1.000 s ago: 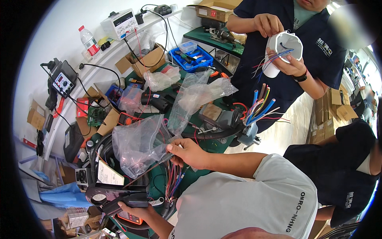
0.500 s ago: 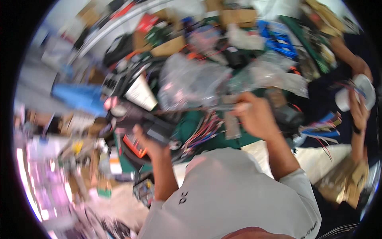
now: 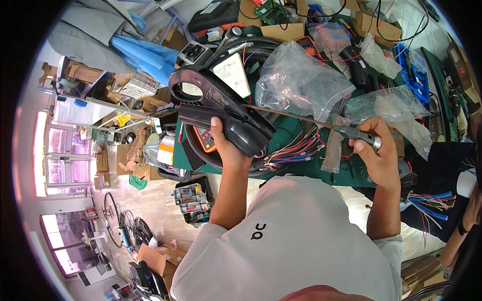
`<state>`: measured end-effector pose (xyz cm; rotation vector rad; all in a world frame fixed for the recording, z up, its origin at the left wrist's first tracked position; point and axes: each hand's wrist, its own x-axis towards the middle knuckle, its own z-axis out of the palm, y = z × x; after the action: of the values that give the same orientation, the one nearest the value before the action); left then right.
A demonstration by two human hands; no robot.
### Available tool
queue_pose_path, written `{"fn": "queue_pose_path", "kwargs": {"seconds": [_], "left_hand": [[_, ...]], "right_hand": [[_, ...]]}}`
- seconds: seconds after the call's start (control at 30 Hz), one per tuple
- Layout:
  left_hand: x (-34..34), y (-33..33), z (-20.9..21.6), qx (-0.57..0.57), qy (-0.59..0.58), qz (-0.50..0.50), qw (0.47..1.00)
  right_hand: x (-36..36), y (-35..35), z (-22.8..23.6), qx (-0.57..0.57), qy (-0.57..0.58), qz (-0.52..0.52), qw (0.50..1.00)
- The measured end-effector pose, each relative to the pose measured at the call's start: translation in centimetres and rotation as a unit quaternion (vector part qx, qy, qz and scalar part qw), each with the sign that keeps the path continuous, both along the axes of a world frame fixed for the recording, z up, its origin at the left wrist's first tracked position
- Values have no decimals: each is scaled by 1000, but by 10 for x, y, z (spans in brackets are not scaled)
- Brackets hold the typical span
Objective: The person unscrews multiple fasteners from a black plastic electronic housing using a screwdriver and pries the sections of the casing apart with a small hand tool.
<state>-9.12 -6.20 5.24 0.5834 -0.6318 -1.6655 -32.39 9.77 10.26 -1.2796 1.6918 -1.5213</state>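
My left hand is closed around the underside of a black plastic handheld device with a looped handle. The device lies slantwise above the table, its glossy rounded end toward my right. My right hand grips a screwdriver by its grey handle. Its long thin shaft points left at the device's side; whether the tip touches it, I cannot tell. Below the shaft lies a bundle of multicoloured wires. Beside it is a clear plastic strip.
Clear plastic bags, a written-on white sheet and thick black cable cover the green table. An orange-edged meter sits under the device. A co-worker's arm is at the right edge. A tool case stands on the floor.
My view has turned and sharpened from blur. The handheld device and the screwdriver stay in my hands, and the co-worker now shows only at the right rim.
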Motion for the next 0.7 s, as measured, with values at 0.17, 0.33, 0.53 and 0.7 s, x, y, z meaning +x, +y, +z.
{"fn": "queue_pose_path", "kwargs": {"seconds": [0.17, 0.33, 0.53, 0.7], "left_hand": [[5, -4, 1, -18, -17, -8, 1000], [5, -4, 2, -25, -44, -5, 999], [9, -6, 1, -16, -65, -5, 998], [8, -7, 2, -13, -59, 7, 998]], "right_hand": [[-10, 9, -1, 59, -20, 71, 996], [-6, 10, -12, 53, 6, 53, 997], [-12, 16, -16, 138, -93, 126, 978], [-6, 18, -23, 90, -73, 102, 988]]}}
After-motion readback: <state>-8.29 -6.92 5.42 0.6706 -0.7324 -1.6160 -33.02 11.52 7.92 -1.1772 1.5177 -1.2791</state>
